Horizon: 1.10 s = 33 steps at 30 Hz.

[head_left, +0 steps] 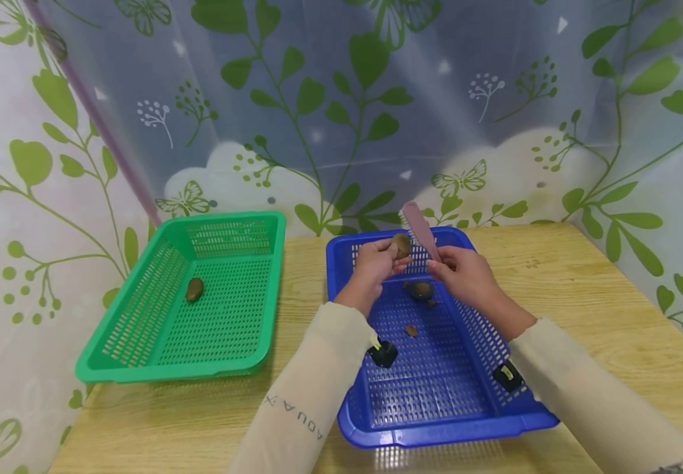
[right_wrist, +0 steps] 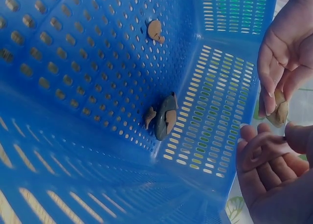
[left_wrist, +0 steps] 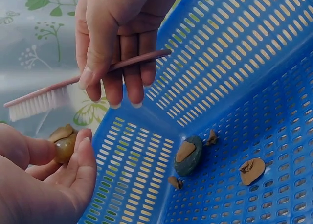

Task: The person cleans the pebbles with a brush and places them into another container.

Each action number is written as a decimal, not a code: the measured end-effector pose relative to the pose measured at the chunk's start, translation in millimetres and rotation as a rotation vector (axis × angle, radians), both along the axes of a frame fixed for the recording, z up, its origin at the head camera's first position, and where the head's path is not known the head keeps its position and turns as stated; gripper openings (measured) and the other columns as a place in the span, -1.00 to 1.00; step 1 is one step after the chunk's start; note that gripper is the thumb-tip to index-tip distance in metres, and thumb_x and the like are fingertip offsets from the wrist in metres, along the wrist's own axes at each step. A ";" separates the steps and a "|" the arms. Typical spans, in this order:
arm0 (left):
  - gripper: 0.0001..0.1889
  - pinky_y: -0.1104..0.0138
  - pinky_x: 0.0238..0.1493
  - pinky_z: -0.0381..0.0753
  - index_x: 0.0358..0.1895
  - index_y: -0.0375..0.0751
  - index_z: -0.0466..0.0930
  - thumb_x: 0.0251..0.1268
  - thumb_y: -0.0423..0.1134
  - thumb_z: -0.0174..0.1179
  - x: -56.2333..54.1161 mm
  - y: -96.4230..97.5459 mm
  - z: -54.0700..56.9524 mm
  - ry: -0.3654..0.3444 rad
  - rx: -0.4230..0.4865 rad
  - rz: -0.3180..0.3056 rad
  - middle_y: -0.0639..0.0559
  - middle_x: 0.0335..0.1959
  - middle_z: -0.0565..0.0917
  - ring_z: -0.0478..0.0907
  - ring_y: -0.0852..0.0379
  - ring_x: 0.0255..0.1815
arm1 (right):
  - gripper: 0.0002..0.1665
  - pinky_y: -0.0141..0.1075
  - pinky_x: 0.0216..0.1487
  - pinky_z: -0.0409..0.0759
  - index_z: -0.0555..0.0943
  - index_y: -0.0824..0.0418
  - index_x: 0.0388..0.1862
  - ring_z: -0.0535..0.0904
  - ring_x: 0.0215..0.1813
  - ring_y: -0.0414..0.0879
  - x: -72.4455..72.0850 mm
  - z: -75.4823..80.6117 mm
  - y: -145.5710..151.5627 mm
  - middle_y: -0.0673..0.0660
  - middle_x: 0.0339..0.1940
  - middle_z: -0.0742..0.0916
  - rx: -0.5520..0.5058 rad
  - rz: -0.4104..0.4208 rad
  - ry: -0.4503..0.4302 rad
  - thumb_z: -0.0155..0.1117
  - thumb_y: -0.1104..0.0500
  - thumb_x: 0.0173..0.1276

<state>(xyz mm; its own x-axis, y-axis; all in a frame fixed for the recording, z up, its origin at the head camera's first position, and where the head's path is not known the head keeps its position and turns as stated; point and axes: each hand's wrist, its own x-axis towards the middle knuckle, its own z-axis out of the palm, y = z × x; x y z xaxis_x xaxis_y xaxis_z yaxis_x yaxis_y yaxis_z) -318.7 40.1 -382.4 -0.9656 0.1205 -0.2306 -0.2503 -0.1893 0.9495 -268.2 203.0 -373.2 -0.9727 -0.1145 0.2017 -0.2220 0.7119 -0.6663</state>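
Over the far end of the blue basket (head_left: 436, 434), my left hand (head_left: 373, 268) pinches a small yellowish-brown stone (head_left: 401, 245) between thumb and fingers. A brown, mud-like patch covers part of that stone (left_wrist: 64, 146) in the left wrist view. My right hand (head_left: 466, 273) grips the handle of a pink brush (head_left: 418, 227), its white bristles facing left, toward the stone. Below the hands, a dark stone (head_left: 420, 289) with a brown patch lies in the basket beside small brown lumps. A flat brown piece (head_left: 411, 331) lies nearer the basket's middle.
To the left stands a green basket (head_left: 276, 289) with one brown stone (head_left: 195, 289) in it. Both baskets are on a wooden table (head_left: 602, 296). Behind the table hangs a leaf-patterned curtain (head_left: 329, 164).
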 end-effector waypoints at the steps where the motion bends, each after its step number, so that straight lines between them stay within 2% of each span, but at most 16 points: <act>1: -0.61 0.41 -0.25 0.67 0.31 -0.44 0.39 0.51 -0.37 -0.03 0.1 0.1 -0.1 0.001 -0.005 -0.007 -0.32 0.02 0.64 0.70 -0.03 -0.11 | -0.59 -0.12 -0.23 0.67 0.54 0.47 0.11 0.71 -0.13 0.16 -0.1 -0.3 -0.3 0.37 -0.12 0.73 -0.007 0.008 0.000 0.12 0.16 0.50; 5: -0.62 0.34 -0.14 0.67 0.29 -0.41 0.43 0.50 -0.36 -0.01 1.0 -0.2 0.1 0.006 -0.026 -0.046 -0.28 0.03 0.65 0.68 -0.06 -0.04 | -0.61 -0.19 -0.31 0.63 0.54 0.45 0.11 0.71 -0.15 0.15 -1.4 -1.2 -0.7 0.36 -0.13 0.73 -0.009 0.030 -0.005 0.12 0.16 0.49; 7: -0.63 0.31 -0.11 0.67 0.28 -0.39 0.46 0.49 -0.33 0.01 1.4 -0.3 0.1 0.017 -0.027 -0.059 -0.27 0.01 0.67 0.68 -0.05 -0.04 | -0.63 -0.24 -0.40 0.55 0.56 0.42 0.08 0.69 -0.26 0.09 -1.8 -1.5 -0.5 0.32 -0.19 0.74 0.008 0.052 -0.010 0.13 0.16 0.49; 11: -0.65 0.28 -0.08 0.67 0.24 -0.35 0.50 0.47 -0.35 0.04 3.0 -0.6 0.3 0.031 -0.034 -0.064 -0.26 -0.04 0.69 0.68 -0.05 -0.04 | -0.69 -0.28 -0.50 0.37 0.59 0.37 0.02 0.50 -0.48 -0.06 -1.6 -1.9 0.2 0.25 -0.30 0.75 0.056 0.121 -0.043 0.13 0.15 0.49; 15: -0.66 0.28 -0.07 0.66 0.23 -0.36 0.50 0.46 -0.38 0.04 3.3 -0.9 -0.3 0.029 -0.037 -0.058 -0.25 -0.06 0.70 0.68 -0.03 -0.06 | -0.73 -0.28 -0.53 0.33 0.61 0.35 -0.07 0.40 -0.54 -0.13 -0.1 -1.6 0.4 0.23 -0.35 0.74 0.071 0.160 -0.066 0.13 0.15 0.49; 21: -0.63 0.26 -0.04 0.65 0.28 -0.36 0.46 0.49 -0.34 0.01 2.3 -1.0 -0.5 0.038 -0.023 -0.041 -0.26 -0.03 0.68 0.69 -0.01 -0.09 | -0.77 -0.26 -0.49 0.35 0.63 0.33 -0.15 0.44 -0.51 -0.10 0.5 -0.8 0.3 0.21 -0.35 0.75 0.101 0.111 -0.055 0.14 0.17 0.48; 27: -0.60 0.38 -0.17 0.67 0.33 -0.38 0.39 0.51 -0.34 -0.03 1.1 -2.6 0.7 0.030 0.015 0.015 -0.30 0.03 0.64 0.70 0.01 -0.13 | -0.68 -0.29 -0.48 0.52 0.60 0.42 -0.01 0.69 -0.32 0.06 -0.7 0.1 1.0 0.30 -0.29 0.76 0.069 0.022 -0.064 0.12 0.17 0.49; 33: -0.59 0.35 -0.13 0.67 0.34 -0.41 0.36 0.50 -0.36 -0.02 2.1 -1.2 1.9 0.007 0.008 -0.011 -0.31 0.05 0.62 0.67 -0.07 -0.02 | -0.59 -0.27 -0.40 0.58 0.54 0.46 0.11 0.70 -0.21 0.12 -0.6 0.7 0.7 0.34 -0.19 0.75 0.005 -0.017 -0.006 0.12 0.14 0.50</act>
